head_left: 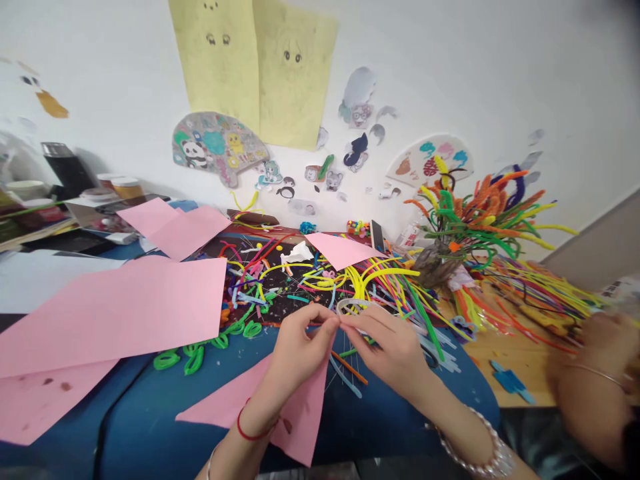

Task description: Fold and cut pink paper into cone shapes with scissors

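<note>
My left hand [305,343] and my right hand [387,343] meet at the fingertips near the middle of the view. Both are closed in a pinch, and what lies between the fingertips is too small to make out. A pale band [357,305] curves just behind my right fingers. Below my hands a pink sheet [305,407] lies on the blue surface [150,413], beside an orange stick [350,368] and a light blue pipe cleaner [347,381]. Loose yellow pipe cleaners [363,283] spread out behind my hands.
Pink sheets [150,307] cover the left side, with green loops [194,359] beside them. A bundle of colourful pipe cleaners [480,213] stands back right. At the right edge is another person's arm [590,400], near a blue piece [511,381]. A dark bottle [70,170] stands far left.
</note>
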Demonstrator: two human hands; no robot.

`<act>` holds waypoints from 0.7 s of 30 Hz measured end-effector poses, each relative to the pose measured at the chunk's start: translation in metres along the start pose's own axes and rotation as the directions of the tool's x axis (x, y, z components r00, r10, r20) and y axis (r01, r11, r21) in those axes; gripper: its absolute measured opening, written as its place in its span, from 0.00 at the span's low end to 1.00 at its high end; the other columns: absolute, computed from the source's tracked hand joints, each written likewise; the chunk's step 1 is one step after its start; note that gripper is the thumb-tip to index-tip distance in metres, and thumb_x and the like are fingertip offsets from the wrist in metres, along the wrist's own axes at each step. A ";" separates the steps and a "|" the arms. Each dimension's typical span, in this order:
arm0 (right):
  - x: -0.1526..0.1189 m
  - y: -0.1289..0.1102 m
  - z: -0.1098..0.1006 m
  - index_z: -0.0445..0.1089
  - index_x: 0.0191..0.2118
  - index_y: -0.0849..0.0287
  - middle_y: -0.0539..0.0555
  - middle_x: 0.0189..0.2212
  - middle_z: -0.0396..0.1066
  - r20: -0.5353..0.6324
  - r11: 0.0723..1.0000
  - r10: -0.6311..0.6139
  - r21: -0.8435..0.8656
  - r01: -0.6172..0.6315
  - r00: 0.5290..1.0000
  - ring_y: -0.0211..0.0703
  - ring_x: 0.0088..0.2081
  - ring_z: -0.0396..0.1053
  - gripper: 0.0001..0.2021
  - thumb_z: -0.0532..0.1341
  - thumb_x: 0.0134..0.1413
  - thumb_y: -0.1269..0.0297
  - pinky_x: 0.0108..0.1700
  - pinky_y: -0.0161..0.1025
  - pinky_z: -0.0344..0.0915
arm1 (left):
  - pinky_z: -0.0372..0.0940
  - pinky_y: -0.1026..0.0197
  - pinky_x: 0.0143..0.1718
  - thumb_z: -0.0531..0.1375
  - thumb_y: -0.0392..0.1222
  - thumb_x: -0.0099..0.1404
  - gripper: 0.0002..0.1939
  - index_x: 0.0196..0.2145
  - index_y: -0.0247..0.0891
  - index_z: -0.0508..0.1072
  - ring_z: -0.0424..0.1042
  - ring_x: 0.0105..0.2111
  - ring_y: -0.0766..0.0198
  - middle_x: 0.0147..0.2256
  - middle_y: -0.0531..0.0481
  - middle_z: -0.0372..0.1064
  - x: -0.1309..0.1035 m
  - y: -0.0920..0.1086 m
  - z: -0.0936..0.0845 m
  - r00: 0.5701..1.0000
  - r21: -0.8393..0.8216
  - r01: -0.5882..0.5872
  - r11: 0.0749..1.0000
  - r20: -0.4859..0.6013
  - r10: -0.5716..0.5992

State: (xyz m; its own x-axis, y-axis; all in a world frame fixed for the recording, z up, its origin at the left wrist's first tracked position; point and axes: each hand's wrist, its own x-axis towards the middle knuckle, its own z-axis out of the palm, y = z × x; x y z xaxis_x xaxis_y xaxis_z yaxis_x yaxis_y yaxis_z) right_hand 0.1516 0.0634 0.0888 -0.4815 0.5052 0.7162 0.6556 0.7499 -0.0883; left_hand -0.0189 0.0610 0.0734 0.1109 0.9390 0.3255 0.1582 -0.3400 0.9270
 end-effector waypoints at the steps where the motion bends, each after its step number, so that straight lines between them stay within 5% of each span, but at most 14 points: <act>1: -0.002 -0.001 0.002 0.74 0.39 0.57 0.53 0.27 0.76 -0.038 1.000 -0.021 -0.020 0.020 0.999 0.41 0.29 0.74 0.07 0.58 0.63 0.70 0.33 0.38 0.71 | 0.64 0.63 0.33 0.58 0.47 0.63 0.12 0.27 0.37 0.73 0.71 0.30 0.62 0.28 0.49 0.74 0.000 -0.001 0.001 1.000 -0.033 0.010 0.999 -0.001 -0.010; 6: -0.021 -0.004 0.003 0.75 0.46 0.57 0.52 0.24 0.77 -0.144 0.956 -0.218 -0.230 0.181 0.965 0.41 0.24 0.73 0.12 0.62 0.58 0.74 0.26 0.38 0.68 | 0.66 0.63 0.32 0.60 0.50 0.62 0.14 0.27 0.36 0.74 0.72 0.28 0.63 0.26 0.49 0.75 0.001 -0.012 -0.002 0.998 -0.202 0.059 0.978 -0.015 -0.064; 9: -0.030 0.008 -0.002 0.74 0.50 0.52 0.51 0.24 0.76 -0.233 0.950 -0.197 -0.284 0.127 0.952 0.41 0.23 0.72 0.17 0.63 0.56 0.73 0.27 0.39 0.67 | 0.68 0.62 0.36 0.59 0.48 0.63 0.13 0.28 0.36 0.74 0.75 0.31 0.62 0.27 0.49 0.76 0.003 -0.018 -0.010 0.983 -0.257 0.076 0.963 -0.141 -0.115; 12: -0.027 0.039 0.001 0.74 0.51 0.52 0.56 0.30 0.77 -0.293 0.954 0.028 -0.276 -0.112 0.956 0.46 0.30 0.74 0.15 0.59 0.61 0.69 0.37 0.43 0.70 | 0.69 0.60 0.38 0.60 0.47 0.62 0.11 0.31 0.37 0.76 0.76 0.33 0.61 0.29 0.49 0.77 0.005 -0.018 -0.014 0.960 -0.260 0.078 0.962 -0.240 -0.142; 13: -0.023 0.052 0.004 0.74 0.52 0.54 0.59 0.32 0.76 -0.239 0.933 0.185 -0.262 -0.247 0.953 0.49 0.34 0.74 0.15 0.56 0.64 0.67 0.42 0.46 0.69 | 0.69 0.60 0.39 0.61 0.47 0.62 0.11 0.32 0.37 0.77 0.76 0.34 0.60 0.30 0.48 0.78 0.006 -0.018 -0.013 0.959 -0.254 0.073 0.964 -0.246 -0.138; 15: -0.015 0.077 0.013 0.68 0.59 0.59 0.65 0.42 0.74 -0.041 0.856 0.485 -0.180 -0.484 0.873 0.58 0.47 0.71 0.20 0.49 0.67 0.65 0.53 0.57 0.63 | 0.70 0.58 0.42 0.63 0.47 0.60 0.10 0.32 0.38 0.79 0.77 0.37 0.58 0.34 0.47 0.79 0.010 -0.016 -0.010 0.963 -0.242 0.064 0.968 -0.240 -0.123; 18: -0.007 0.095 0.026 0.62 0.62 0.69 0.74 0.55 0.65 0.053 0.827 0.560 -0.099 -0.554 0.827 0.69 0.60 0.58 0.25 0.52 0.64 0.61 0.59 0.68 0.51 | 0.71 0.57 0.42 0.65 0.45 0.58 0.09 0.33 0.38 0.80 0.78 0.38 0.57 0.35 0.47 0.80 0.018 -0.016 -0.004 0.973 -0.237 0.064 0.969 -0.203 -0.114; 21: -0.003 0.081 0.032 0.64 0.60 0.65 0.70 0.60 0.63 0.174 0.834 0.529 0.072 -0.546 0.831 0.64 0.63 0.55 0.26 0.55 0.62 0.55 0.61 0.64 0.52 | 0.71 0.58 0.39 0.66 0.43 0.56 0.08 0.33 0.37 0.78 0.78 0.35 0.58 0.33 0.46 0.80 0.024 -0.019 0.000 0.982 -0.245 0.066 0.967 -0.156 -0.107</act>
State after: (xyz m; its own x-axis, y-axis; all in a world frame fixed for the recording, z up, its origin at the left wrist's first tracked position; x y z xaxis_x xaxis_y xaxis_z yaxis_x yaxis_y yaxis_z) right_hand 0.1874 0.1368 0.0575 -0.1544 0.8906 0.4278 0.7679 0.3806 -0.5152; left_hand -0.0190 0.0900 0.0637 -0.0608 0.9665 0.2496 -0.0802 -0.2539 0.9639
